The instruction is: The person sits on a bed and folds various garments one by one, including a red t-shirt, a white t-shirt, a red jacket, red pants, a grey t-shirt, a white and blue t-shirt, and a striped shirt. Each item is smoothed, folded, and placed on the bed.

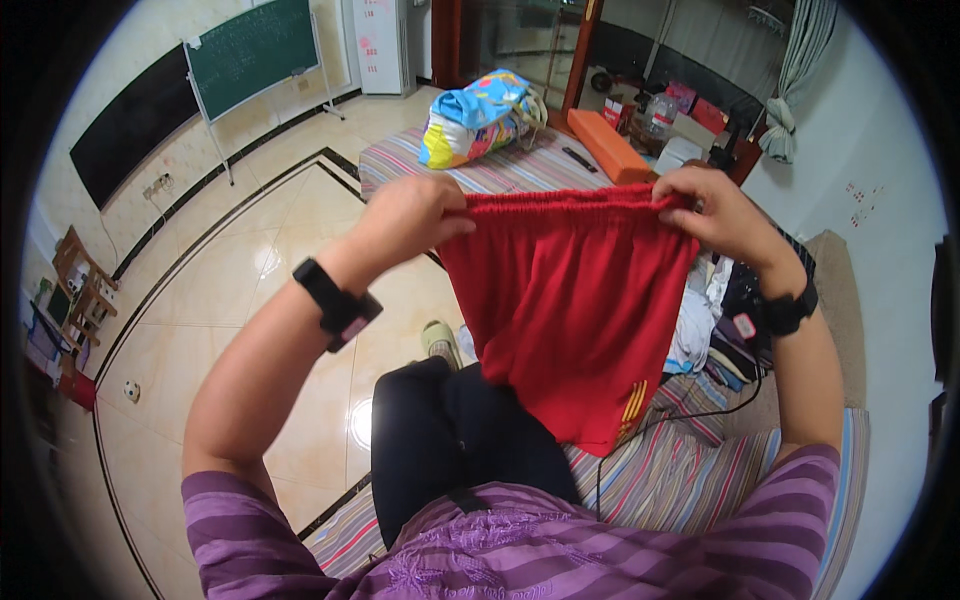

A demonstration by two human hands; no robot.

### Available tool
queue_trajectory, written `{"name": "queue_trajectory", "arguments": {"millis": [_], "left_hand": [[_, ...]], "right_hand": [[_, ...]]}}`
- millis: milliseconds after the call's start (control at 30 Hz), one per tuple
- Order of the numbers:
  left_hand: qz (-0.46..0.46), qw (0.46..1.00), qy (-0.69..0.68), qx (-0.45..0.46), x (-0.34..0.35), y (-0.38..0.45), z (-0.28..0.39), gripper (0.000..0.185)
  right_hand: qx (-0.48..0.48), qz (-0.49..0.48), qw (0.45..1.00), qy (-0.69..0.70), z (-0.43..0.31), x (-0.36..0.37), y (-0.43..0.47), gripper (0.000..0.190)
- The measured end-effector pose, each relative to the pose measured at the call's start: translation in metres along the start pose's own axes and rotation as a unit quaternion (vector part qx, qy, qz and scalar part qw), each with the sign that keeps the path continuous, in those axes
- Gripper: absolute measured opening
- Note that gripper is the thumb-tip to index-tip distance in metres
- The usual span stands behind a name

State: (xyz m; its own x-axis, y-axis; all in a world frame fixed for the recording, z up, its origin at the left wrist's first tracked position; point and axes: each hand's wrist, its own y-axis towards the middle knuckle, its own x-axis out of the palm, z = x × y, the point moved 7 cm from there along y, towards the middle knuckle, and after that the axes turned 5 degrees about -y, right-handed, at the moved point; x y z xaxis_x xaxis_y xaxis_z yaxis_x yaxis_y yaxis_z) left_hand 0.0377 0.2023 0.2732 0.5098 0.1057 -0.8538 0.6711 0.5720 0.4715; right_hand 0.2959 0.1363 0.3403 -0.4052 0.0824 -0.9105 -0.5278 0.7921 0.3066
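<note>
A pair of red shorts (pixel 570 300) with an elastic waistband and yellow stripes near one hem hangs spread out before me. My left hand (pixel 424 217) pinches the left end of the waistband, and my right hand (pixel 701 206) grips its right end. The waistband is stretched between them, while the lower part of the cloth hangs down by my dark trousers (pixel 465 435) and over the striped sofa cover (pixel 675 465). Black bands with small devices are strapped round both wrists.
A pile of clothes (pixel 694 330) lies on the sofa to the right, behind the shorts. Farther off are a colourful bag (pixel 484 120), a remote control (pixel 580 159) and an orange box (pixel 611 146). A black cable (pixel 675 417) crosses the sofa cover.
</note>
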Motion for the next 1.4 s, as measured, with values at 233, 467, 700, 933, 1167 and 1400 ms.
{"name": "queue_trajectory", "arguments": {"millis": [233,467,700,933,1167,1400], "left_hand": [[0.058,0.998,0.017,-0.035,-0.094,0.055,-0.019,0.028],[0.242,0.97,0.025,0.008,-0.191,0.066,-0.022,0.033],[0.27,0.854,-0.441,-0.056,-0.244,0.068,-0.024,0.013],[0.256,0.905,-0.299,-0.16,-0.257,0.029,-0.073,0.051],[0.24,0.858,-0.424,-0.163,-0.233,0.006,-0.098,0.035],[0.24,0.759,-0.561,-0.226,-0.187,-0.017,-0.14,0.023]], "right_hand": [[-0.007,0.01,0.99,-0.139,0.017,-0.082,0.057,0.011],[-0.046,0.14,0.978,-0.151,-0.018,-0.147,0.117,0.026],[-0.07,0.233,0.963,0.114,-0.031,-0.19,0.159,0.013],[-0.053,0.12,0.963,0.237,-0.039,-0.147,0.18,0.022],[-0.031,0.077,0.951,0.297,-0.029,-0.092,0.201,0.035],[0.086,0.029,0.878,0.47,-0.001,-0.015,0.221,0.027]]}}
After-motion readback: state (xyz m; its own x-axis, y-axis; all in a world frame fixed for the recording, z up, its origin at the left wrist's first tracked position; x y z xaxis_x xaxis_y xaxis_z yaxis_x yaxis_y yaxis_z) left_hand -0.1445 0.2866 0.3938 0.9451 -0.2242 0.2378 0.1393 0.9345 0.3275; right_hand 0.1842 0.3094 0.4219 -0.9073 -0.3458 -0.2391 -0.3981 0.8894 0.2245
